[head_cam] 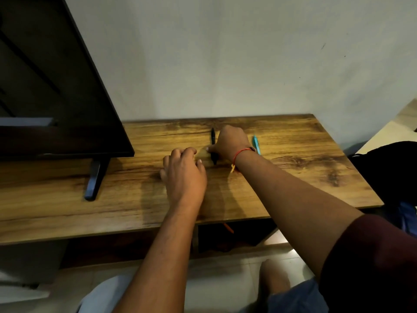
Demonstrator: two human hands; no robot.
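- Black pen (212, 136) lies on the wooden counter (293, 159) near its back edge, running roughly front to back. Its middle is hidden under the right hand (230, 141).
- The right hand's grip is clamped on the pen: the thumb presses its left side and the fingers curl over from the right, their tips out of sight.
- The left hand (184, 170) rests on the counter just beside it, fingers loosely bent, its grip slack and holding nothing.
- A teal pen (256, 144) lies just right of the right hand, untouched.
- Step in hand, as I judge it: taking hold of the pen. It does not look lifted yet, since its lower end seems to sit on the wood.
- The next move probably calls for a straight lift, keeping the wrist off the teal pen. The left hand is near enough to take the cap or the far end.
- A television (56, 86) stands well to the left.
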